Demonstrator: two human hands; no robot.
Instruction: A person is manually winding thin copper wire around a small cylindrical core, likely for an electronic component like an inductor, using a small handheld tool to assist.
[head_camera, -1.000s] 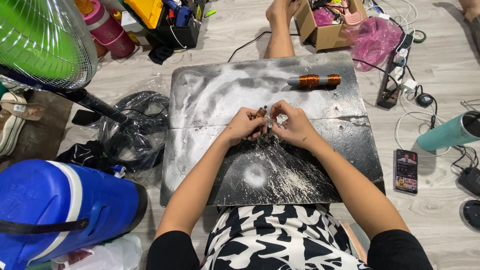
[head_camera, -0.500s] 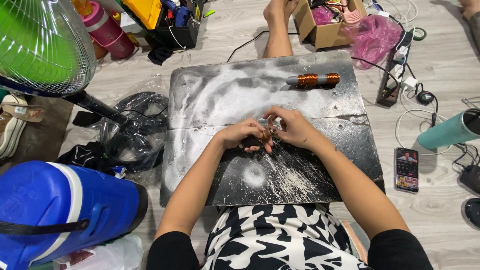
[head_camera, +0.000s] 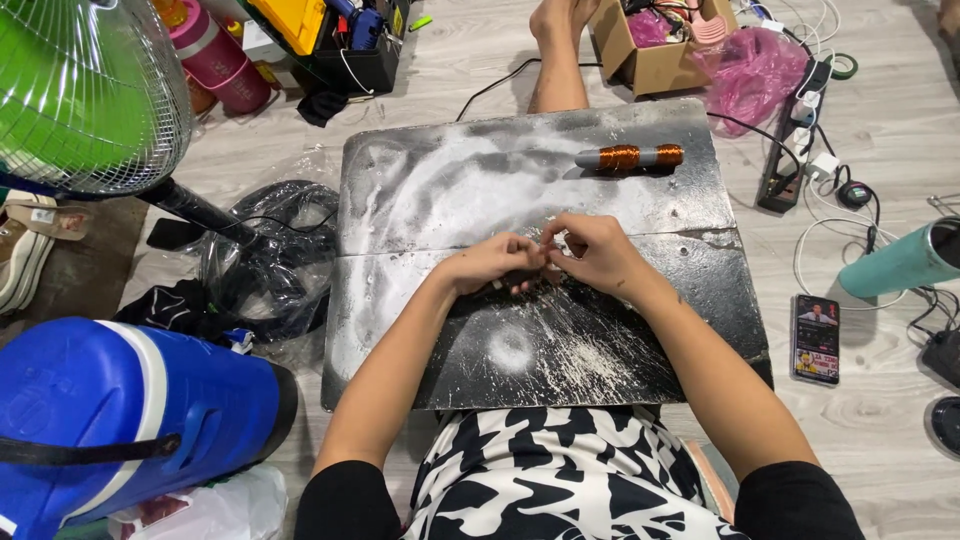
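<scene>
From the head view, the left hand (head_camera: 492, 264) and right hand (head_camera: 596, 254) meet over the dusty board (head_camera: 420, 200), fingers narrow, pinching a small part I cannot identify. It may slip into the powder; the coil (head_camera: 630, 157) could roll away.

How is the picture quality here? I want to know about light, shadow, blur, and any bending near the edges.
Head view: the light is even and soft, with only faint shadows under the left hand and right hand. The dark board shows pale powdery smears and a mild sheen, not harsh glare. The fingertips where the hands meet are too small to resolve. The green fan and blue cooler look stretched toward the frame edges.
</scene>
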